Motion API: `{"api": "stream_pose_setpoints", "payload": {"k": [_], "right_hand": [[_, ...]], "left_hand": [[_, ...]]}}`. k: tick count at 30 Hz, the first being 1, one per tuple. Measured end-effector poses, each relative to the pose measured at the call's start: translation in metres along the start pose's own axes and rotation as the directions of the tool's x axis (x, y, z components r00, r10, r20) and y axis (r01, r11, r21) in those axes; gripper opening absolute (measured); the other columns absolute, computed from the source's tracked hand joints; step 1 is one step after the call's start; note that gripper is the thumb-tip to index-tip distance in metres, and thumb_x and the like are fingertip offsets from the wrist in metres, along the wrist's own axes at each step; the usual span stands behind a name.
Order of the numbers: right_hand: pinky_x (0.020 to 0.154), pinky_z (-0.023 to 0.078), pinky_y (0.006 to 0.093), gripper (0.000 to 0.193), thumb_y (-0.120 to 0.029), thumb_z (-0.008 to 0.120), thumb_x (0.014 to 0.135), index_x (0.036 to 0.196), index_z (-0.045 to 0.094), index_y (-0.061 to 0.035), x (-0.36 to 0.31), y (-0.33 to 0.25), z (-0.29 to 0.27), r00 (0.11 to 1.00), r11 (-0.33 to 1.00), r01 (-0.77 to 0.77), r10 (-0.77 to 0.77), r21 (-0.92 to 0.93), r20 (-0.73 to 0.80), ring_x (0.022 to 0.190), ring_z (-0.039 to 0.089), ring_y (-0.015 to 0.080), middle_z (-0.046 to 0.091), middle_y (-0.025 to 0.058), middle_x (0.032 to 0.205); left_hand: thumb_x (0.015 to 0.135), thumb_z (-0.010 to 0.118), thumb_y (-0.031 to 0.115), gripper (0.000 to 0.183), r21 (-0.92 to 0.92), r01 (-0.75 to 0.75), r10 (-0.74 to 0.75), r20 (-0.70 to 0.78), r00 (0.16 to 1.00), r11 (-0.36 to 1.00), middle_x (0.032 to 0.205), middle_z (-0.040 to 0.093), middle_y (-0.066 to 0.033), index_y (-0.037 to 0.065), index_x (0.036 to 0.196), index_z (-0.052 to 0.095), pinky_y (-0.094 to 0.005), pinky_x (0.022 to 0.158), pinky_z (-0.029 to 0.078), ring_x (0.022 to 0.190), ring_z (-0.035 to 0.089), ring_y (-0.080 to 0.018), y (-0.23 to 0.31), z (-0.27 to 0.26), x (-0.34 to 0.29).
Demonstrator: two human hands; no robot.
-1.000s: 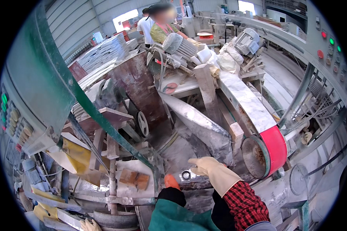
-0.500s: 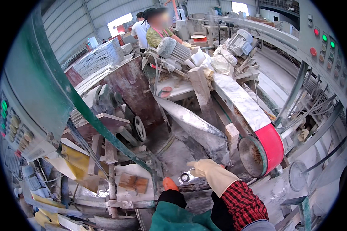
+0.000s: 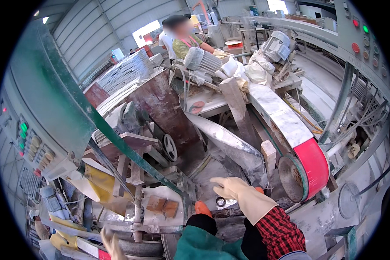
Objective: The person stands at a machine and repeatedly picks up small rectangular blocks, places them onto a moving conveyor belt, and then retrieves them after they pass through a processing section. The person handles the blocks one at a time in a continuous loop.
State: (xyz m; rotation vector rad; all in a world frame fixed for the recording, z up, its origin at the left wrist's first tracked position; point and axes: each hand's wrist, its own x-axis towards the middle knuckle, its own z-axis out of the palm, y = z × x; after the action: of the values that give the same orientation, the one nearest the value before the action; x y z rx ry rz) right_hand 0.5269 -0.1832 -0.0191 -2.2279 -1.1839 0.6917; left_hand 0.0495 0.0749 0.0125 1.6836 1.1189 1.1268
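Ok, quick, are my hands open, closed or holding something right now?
Left hand: blurred and cut off at the lower edge; can't tell.
Right hand: loosely open, nothing visible in it.

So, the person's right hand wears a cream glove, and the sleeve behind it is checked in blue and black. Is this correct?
Not quite: the head view shows that the sleeve is checked in red and black. The right hand does wear a cream glove.
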Motion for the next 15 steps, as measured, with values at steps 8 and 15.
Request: {"api": "stream_pose_setpoints", "payload": {"k": [8, 15], "right_hand": [[0.089, 0.049, 0.0335, 0.062, -0.019, 0.063, 0.088, 0.144, 0.038, -0.0119, -0.007, -0.037, -0.009, 0.986, 0.301, 0.1, 0.096, 0.948, -0.134, 0.102, 0.061, 0.0216, 0.062, 0.0127, 0.117], [0.094, 0.046, 0.0332, 0.063, 0.002, 0.051, 0.088, 0.146, 0.03, -0.0089, 0.006, 0.075, -0.018, 0.535, 0.359, 0.526, 0.565, 0.771, -0.628, 0.114, 0.055, 0.022, 0.053, 0.0152, 0.131]], "left_hand": [[0.07, 0.069, -0.001, 0.066, -0.105, -0.775, 0.668, 0.586, 0.459, 0.624, 0.144, 0.038, -0.0254, 0.005, 0.132, 0.05, -0.0398, 0.106, 0.037, 0.133, 0.04, -0.0368, 0.14, 0.327, -0.019], [0.069, 0.078, 0.016, 0.071, -0.279, -0.784, 0.645, 0.74, 0.192, 0.554, 0.142, 0.038, -0.0267, 0.003, 0.133, 0.048, -0.0415, 0.109, 0.033, 0.132, 0.038, -0.0408, 0.179, 0.395, -0.056]]}}
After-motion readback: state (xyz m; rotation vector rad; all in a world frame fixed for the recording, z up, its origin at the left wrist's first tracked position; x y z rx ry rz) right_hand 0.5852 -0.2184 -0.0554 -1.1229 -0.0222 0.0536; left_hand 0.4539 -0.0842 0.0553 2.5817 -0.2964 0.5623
